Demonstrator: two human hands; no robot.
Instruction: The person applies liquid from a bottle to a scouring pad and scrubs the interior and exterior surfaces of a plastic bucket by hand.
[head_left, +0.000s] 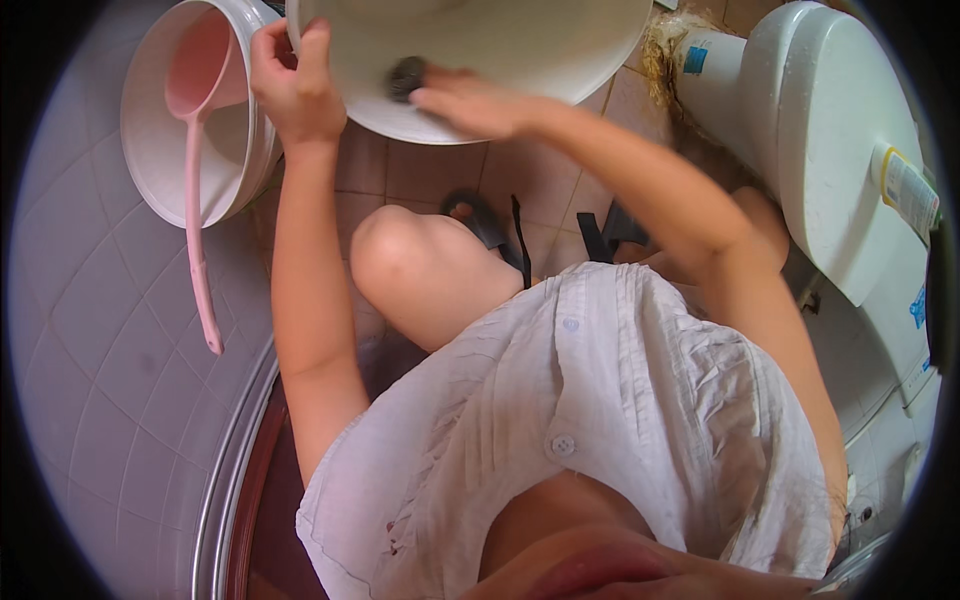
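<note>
A large white basin (585, 67) is tilted at the top of the view, its inner side turned towards me. My left hand (300, 82) grips its rim at the left, thumb up over the edge. Against the inner wall near the lower rim, my right hand (480, 101) holds a dark scouring pad (407, 79); this hand is a little blurred. The basin's far part lies beyond the picture's top edge.
At the left stands a white bucket (142, 150) with a pink plastic dipper (196, 187) hanging over its rim. A white toilet (832, 150) is at the right, with a bottle (907, 191) on it. Tiled floor (442, 169) shows below the basin, beside my knees and dark sandals.
</note>
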